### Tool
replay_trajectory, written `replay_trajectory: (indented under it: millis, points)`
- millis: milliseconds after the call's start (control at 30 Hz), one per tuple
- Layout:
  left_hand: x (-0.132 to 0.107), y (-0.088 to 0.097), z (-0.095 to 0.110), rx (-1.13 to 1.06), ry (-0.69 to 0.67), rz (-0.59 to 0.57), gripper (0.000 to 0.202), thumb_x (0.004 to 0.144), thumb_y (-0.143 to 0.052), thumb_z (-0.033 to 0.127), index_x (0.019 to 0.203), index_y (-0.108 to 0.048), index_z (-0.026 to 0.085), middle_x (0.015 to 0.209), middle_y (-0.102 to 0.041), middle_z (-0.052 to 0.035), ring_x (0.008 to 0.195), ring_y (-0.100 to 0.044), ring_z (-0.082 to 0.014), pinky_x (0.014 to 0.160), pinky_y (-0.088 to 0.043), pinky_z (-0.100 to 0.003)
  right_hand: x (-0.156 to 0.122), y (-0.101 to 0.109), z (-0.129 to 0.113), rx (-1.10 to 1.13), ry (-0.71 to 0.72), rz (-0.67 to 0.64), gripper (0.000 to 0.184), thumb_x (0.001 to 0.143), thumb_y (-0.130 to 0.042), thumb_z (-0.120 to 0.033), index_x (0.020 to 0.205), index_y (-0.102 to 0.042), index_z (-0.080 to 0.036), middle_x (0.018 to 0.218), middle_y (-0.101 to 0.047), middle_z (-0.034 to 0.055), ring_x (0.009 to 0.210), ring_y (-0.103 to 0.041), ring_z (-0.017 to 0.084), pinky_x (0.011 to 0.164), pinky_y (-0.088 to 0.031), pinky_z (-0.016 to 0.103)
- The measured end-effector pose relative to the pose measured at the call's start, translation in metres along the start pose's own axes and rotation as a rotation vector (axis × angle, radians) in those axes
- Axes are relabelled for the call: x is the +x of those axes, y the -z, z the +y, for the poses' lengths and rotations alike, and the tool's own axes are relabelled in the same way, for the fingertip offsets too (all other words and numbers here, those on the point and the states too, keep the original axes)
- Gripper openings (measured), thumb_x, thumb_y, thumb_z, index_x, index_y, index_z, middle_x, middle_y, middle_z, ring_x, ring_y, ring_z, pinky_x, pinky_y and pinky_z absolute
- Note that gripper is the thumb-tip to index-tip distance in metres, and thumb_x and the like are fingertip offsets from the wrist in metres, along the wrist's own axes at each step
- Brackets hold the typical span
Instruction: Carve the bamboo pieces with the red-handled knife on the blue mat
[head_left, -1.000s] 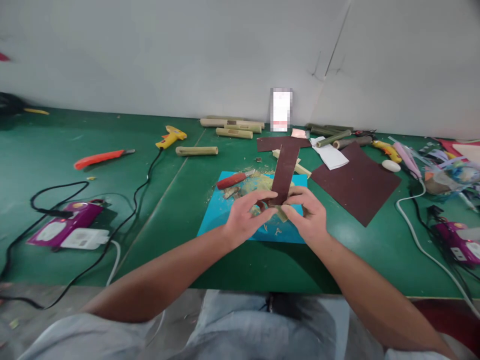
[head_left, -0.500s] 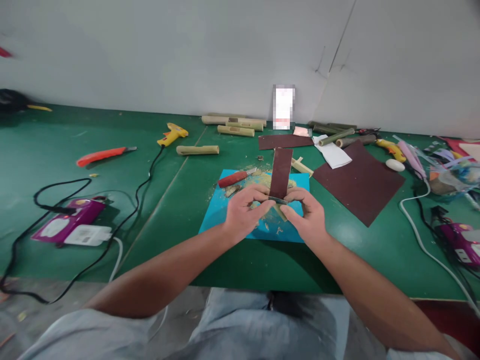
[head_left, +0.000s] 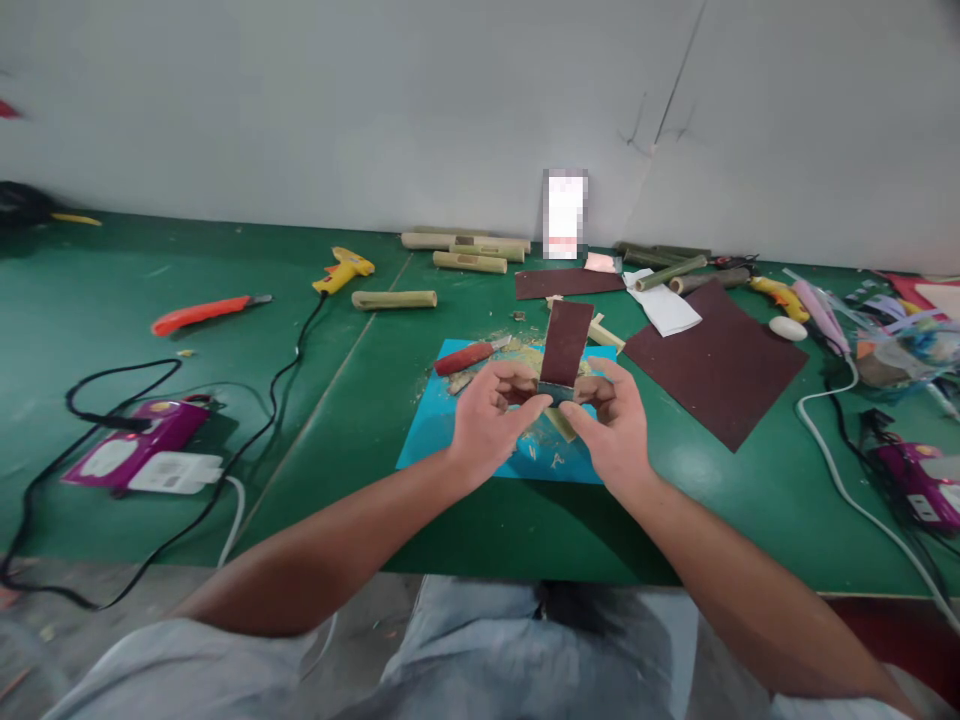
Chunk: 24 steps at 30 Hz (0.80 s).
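My left hand and my right hand meet over a blue mat in the middle of the green table. Both pinch the lower end of a dark brown sandpaper strip, which stands up and leans away from me. The strip seems folded around a small pale piece between my fingertips; I cannot make that piece out. A red-handled knife lies on the mat's far left corner, among pale shavings.
A large sandpaper sheet lies to the right, another strip behind. Bamboo tubes lie at the back. A yellow glue gun, an orange cutter, purple power strips and cables surround the mat. Clutter fills the right edge.
Both hands have lifted slightly and turned their palms towards each other. The sandpaper strip shows shorter above my fingers than a second ago.
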<state>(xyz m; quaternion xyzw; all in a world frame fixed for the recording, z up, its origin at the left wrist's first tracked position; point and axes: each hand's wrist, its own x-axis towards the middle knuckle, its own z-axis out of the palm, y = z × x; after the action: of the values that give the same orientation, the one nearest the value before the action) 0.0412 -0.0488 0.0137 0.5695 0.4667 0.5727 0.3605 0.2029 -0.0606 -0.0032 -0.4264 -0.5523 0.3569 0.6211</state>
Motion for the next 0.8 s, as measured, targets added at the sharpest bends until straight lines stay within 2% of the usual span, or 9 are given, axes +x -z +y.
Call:
replay_trajectory:
  millis: [167,300,533,700,800]
  points:
    - [0.0,0.001,-0.003,0.01,0.011,-0.005,0.028,0.071,-0.082,0.026,0.093,-0.067,0.021,0.079,-0.073,-0.0013,0.072,-0.071,-0.0148,0.063,-0.059,-0.025,0.001,0.002,0.006,0.003,-0.051,-0.045,0.05,0.079,-0.076,-0.042,0.126,-0.061,-0.032,0.084,-0.064,-0.0015,0.076,-0.062,0.017,0.074,-0.055,0.035]
    - [0.0,0.001,-0.002,0.025,-0.002,-0.011,0.025,0.071,-0.082,0.025,0.091,-0.066,0.022,0.078,-0.072,-0.0004,0.07,-0.07,-0.0144,0.062,-0.059,-0.026,0.0,0.002,0.007,0.001,-0.053,-0.059,0.049,0.081,-0.075,-0.041,0.127,-0.061,-0.033,0.085,-0.064,-0.0013,0.078,-0.062,0.017,0.073,-0.055,0.035]
    - [0.0,0.002,-0.005,0.012,-0.021,-0.04,0.027,0.074,-0.081,0.024,0.096,-0.066,0.021,0.078,-0.072,-0.0004,0.071,-0.071,-0.014,0.064,-0.058,-0.025,-0.001,0.002,0.0,0.026,-0.046,-0.079,0.037,0.083,-0.072,-0.033,0.119,-0.064,-0.031,0.087,-0.063,-0.0015,0.075,-0.059,0.015,0.068,-0.052,0.031]
    - [0.002,0.003,-0.01,-0.032,-0.027,-0.196,0.023,0.08,-0.078,0.029,0.098,-0.068,0.019,0.085,-0.072,-0.0017,0.075,-0.068,-0.0138,0.071,-0.056,-0.026,0.0,0.003,-0.007,0.044,-0.083,-0.057,0.032,0.083,-0.071,-0.028,0.114,-0.066,-0.029,0.084,-0.061,-0.0025,0.073,-0.057,0.014,0.068,-0.05,0.03]
    - [0.004,0.003,-0.01,0.033,-0.036,-0.295,0.02,0.082,-0.076,0.036,0.082,-0.067,0.017,0.074,-0.066,-0.0005,0.066,-0.059,-0.0123,0.063,-0.049,-0.025,0.001,0.004,-0.006,0.081,-0.116,-0.038,0.032,0.082,-0.071,-0.028,0.114,-0.066,-0.028,0.083,-0.059,-0.0027,0.072,-0.056,0.013,0.066,-0.048,0.029]
